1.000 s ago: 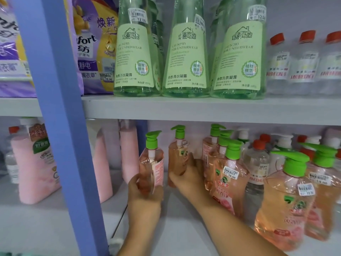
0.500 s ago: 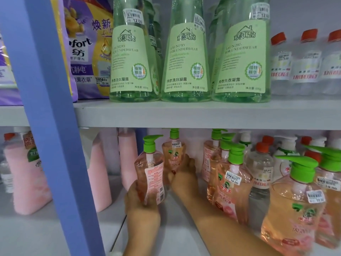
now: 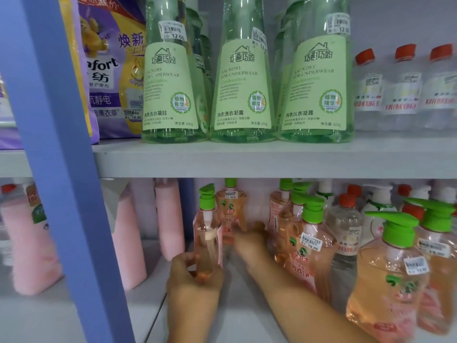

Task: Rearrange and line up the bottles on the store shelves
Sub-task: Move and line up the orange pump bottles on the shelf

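- A blue post runs from top to bottom at the left, leaning slightly, in front of the two grey shelves.
- The upper shelf carries purple refill bags at the left, three tall green bottles side by side in the middle with labels facing near, and clear red-capped bottles at the right.
- The lower shelf holds pink bottles at the left and a crowd of peach pump bottles with green tops at the right, some near ones tilted.
- The near pump bottle stands upright left of centre on the lower shelf, long axis vertical, narrow side towards the camera, nozzle pointing right and far.
- The far pump bottle stands upright just behind it, label facing near.
- The left hand grasps the base of the near pump bottle, fingers curled round it.
- The right hand reaches to the foot of the far pump bottle; it is blurred, so I cannot tell whether its fingers grip or only touch.
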Action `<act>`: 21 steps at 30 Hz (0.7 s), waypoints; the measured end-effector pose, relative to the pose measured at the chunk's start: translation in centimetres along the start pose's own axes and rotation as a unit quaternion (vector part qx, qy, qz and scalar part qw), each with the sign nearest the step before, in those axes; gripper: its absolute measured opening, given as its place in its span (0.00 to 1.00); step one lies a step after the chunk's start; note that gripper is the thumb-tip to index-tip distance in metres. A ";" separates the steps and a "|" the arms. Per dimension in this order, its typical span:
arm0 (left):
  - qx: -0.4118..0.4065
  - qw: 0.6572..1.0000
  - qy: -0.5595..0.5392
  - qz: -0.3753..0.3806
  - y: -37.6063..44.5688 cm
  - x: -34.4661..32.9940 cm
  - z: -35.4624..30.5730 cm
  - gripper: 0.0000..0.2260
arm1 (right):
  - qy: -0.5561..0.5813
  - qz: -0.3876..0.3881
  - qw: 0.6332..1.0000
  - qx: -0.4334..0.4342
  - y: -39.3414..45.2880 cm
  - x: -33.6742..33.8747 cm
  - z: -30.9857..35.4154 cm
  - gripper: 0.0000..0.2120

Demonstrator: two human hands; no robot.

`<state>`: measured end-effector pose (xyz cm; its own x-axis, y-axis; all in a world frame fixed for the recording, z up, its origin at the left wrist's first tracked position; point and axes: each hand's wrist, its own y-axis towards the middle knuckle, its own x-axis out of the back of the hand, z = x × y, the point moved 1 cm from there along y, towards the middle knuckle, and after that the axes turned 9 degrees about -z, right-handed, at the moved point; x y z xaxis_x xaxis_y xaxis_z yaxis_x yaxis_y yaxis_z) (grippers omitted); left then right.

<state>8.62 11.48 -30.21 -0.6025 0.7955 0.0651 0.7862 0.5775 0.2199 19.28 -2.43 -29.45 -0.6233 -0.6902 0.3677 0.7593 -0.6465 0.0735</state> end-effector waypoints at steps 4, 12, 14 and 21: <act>-0.058 0.992 0.076 0.083 -0.8 0.1 -1.3 0.20 | 0.126 0.127 0.983 0.044 -5.8 8.0 0.1 0.10; -0.086 0.959 0.175 0.204 0.4 -3.5 -4.5 0.21 | 0.032 0.086 0.974 0.208 -11.1 14.2 -4.6 0.16; -0.115 0.961 0.156 0.199 0.2 -4.8 -4.9 0.14 | -0.015 0.082 0.971 0.224 -10.9 14.2 -4.7 0.18; -0.136 0.965 0.143 0.171 2.3 -6.4 -3.2 0.15 | -0.107 0.072 0.964 0.234 -9.6 14.6 -4.8 0.19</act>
<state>13.81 7.13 -27.01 -0.3578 0.8252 0.4371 0.9044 0.1898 0.3821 2.03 -7.83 -29.22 -0.4901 -0.6461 0.5851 0.8676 -0.2972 0.3986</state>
